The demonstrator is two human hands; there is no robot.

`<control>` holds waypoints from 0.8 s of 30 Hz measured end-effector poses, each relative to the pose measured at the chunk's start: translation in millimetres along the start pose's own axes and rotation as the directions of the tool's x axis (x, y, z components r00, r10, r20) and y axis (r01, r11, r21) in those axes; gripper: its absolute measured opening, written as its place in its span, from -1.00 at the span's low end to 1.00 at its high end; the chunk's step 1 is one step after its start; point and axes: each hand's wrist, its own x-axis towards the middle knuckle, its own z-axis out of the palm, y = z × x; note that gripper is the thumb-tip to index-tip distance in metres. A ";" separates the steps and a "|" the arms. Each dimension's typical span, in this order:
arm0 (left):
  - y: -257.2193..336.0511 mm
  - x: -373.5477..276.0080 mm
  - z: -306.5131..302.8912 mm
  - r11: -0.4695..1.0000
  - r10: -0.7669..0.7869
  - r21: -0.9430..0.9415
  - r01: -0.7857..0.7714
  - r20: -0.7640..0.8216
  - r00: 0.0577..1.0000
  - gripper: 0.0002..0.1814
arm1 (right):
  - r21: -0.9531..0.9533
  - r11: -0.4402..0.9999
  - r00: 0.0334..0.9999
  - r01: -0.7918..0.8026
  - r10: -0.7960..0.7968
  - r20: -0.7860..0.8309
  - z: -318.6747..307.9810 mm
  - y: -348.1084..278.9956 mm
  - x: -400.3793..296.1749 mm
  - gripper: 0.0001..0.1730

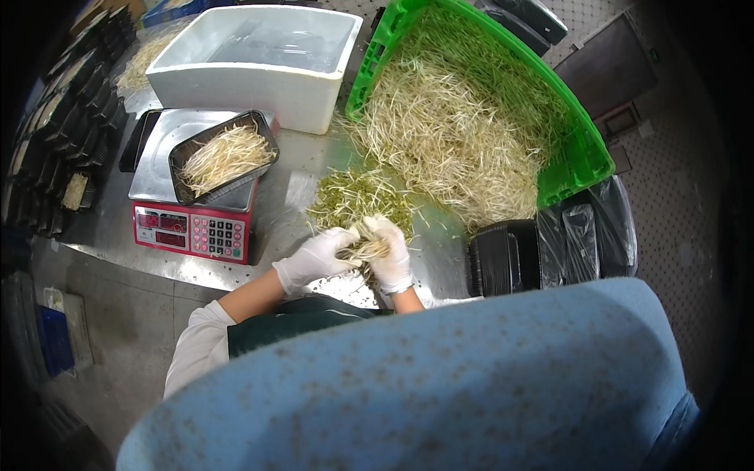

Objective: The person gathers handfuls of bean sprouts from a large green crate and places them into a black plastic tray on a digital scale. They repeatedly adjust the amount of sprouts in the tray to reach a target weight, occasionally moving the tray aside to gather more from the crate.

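Observation:
Both of my hands wear thin white gloves and meet over the steel table's near edge. Between them is a bundle of pale sprouts, gripped by my left hand and my right hand. Just beyond the hands lies a heap of green sprout tops and husks. To the left, a black plastic tray of pale sprouts sits tilted across the steel plate of a red digital scale, whose display is lit. A green plastic crate tipped towards me spills a large pile of long sprouts onto the table.
A white foam box stands behind the scale. Stacked black trays, some filled, line the left side. More empty black trays and plastic-wrapped stacks stand at the right. A blue fabric surface fills the near foreground.

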 end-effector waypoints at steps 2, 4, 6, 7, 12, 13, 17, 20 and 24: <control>-27.8 -11.6 1.8 0.995 -0.039 -0.093 0.024 -0.169 0.985 -0.42 | 0.526 0.785 0.916 -0.326 0.401 -0.031 -7.9 10.5 -2.2 -0.62; -33.8 -30.0 -4.2 0.979 -0.158 -0.170 0.109 -0.306 0.939 -0.36 | 0.802 0.508 0.871 -0.316 0.491 0.032 -38.4 -24.5 19.5 -0.57; -40.2 -40.6 -7.5 0.980 -0.196 -0.031 0.196 -0.276 0.941 -0.21 | 0.795 0.558 0.904 -0.237 0.426 -0.030 -68.1 -32.5 36.3 -0.40; -32.3 -44.0 -11.0 0.969 -0.215 0.071 0.238 -0.240 0.947 -0.13 | 0.806 0.547 0.927 -0.226 0.374 0.006 -84.2 -28.8 42.9 -0.35; -29.3 -42.6 11.4 0.853 -0.057 0.520 0.053 -0.009 0.998 0.36 | 0.922 0.383 0.945 -0.049 0.317 -0.081 -224.0 -26.1 48.5 -0.35; -28.5 -39.7 12.2 0.821 -0.029 0.571 0.025 -0.001 1.000 0.35 | 0.911 0.413 0.942 0.016 0.300 -0.153 -243.0 -27.2 47.6 -0.38; -47.9 -17.0 22.0 0.791 0.137 0.611 0.018 -0.205 0.969 0.23 | 0.506 0.862 0.825 -0.040 0.314 -0.470 -304.0 -63.7 45.9 -0.39; -37.3 20.4 18.9 0.809 0.178 0.588 0.000 -0.245 0.953 0.22 | 0.391 0.816 0.885 -0.425 0.466 -0.011 -338.7 -2.2 27.9 -0.34; -37.3 27.1 -0.6 0.870 0.200 0.492 -0.024 -0.307 0.930 0.12 | -0.024 0.765 0.757 -0.643 0.630 -0.172 -333.7 37.7 -15.5 0.01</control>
